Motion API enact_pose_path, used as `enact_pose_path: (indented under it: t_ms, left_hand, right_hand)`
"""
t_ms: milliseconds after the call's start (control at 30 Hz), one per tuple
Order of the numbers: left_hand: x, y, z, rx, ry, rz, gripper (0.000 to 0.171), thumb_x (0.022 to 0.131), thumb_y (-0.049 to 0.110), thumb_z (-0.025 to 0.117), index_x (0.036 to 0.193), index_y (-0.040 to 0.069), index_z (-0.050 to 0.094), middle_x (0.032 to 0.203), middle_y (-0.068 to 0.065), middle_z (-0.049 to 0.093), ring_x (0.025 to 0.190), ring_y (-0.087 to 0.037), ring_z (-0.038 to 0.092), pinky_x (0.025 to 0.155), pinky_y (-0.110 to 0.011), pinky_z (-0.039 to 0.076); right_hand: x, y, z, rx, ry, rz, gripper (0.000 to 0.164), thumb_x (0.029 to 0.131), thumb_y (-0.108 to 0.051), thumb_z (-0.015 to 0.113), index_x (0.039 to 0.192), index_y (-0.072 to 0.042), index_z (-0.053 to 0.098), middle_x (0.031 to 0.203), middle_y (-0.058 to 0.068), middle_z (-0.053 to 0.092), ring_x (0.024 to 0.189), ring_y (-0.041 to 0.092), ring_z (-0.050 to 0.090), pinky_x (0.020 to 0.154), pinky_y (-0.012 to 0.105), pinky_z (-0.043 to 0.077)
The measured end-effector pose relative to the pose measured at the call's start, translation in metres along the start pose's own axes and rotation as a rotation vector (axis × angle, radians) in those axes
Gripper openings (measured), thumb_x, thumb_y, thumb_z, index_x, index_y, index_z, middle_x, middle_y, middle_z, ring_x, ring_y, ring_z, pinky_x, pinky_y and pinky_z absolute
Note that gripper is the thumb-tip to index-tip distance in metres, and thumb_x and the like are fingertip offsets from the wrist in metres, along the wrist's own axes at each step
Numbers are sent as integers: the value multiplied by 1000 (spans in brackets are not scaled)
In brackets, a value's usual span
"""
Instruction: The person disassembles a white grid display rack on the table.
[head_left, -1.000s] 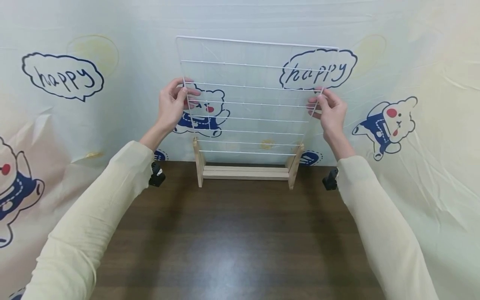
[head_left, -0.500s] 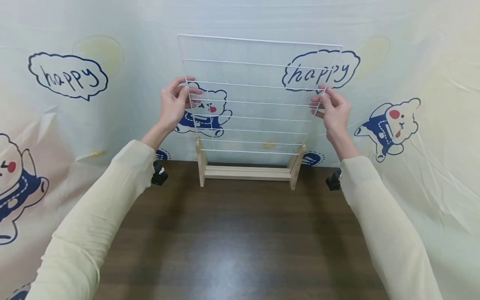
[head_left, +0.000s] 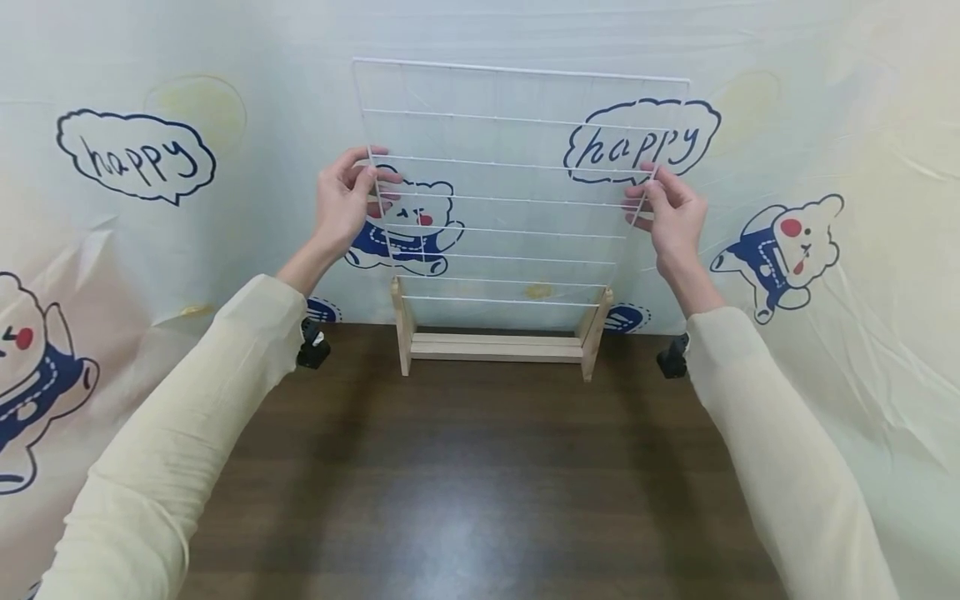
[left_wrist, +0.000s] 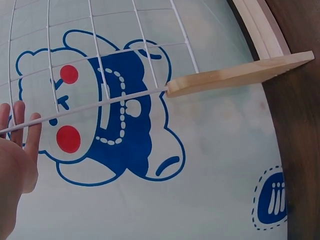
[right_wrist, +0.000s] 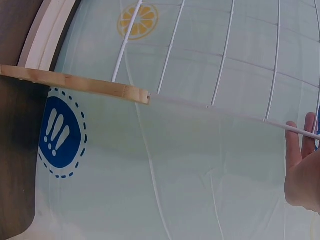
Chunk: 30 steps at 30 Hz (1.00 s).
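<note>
A white wire grid panel (head_left: 510, 200) stands over a light wooden stand (head_left: 495, 352), its lower side ends meeting the stand's two end pieces. My left hand (head_left: 341, 200) pinches the panel's left side rod between thumb and fingers, with some fingertips behind the wires. On the opposite side rod, my right hand (head_left: 678, 218) has a similar pinch at about the same height. The left wrist view shows a rod reaching the tip of one wooden end piece (left_wrist: 235, 75). In the right wrist view, the other end piece (right_wrist: 80, 82) meets the panel's corner.
The stand rests at the back of a dark brown table (head_left: 465, 467). Close behind hangs a pale cloth (head_left: 262, 225) printed with bears and "happy" bubbles. Small black devices (head_left: 312, 346) sit at both wrists.
Both hands and the panel's top edge have risen slightly in the head view. The right hand has also shifted a little to the right. The stand stays on the table.
</note>
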<state>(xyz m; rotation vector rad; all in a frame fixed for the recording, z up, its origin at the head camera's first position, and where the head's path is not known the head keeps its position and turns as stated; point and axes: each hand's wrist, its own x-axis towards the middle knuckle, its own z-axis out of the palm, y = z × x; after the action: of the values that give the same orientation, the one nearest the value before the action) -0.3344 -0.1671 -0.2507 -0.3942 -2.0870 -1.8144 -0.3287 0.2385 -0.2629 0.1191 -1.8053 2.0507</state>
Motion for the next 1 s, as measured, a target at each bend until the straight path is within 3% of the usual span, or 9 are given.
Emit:
enact_pose_path:
  t_ms: [667, 1000]
  left_hand:
    - [0, 4, 1, -27, 40, -3, 29, 102, 6, 44, 126, 7, 60, 107, -17, 69, 89, -28, 69, 78, -38, 58]
    - [7, 4, 4, 77, 84, -18, 29, 103, 9, 43, 125, 12, 60, 108, -13, 70, 87, -25, 70, 73, -30, 58]
  right_hand:
    - [5, -4, 1, 12, 4, -15, 27, 97, -14, 59, 122, -10, 67, 96, 11, 71, 91, 23, 69, 85, 38, 53]
    - [3, -10, 3, -11, 20, -12, 25, 97, -12, 58, 120, -11, 68, 96, 12, 71, 92, 24, 69, 85, 40, 53]
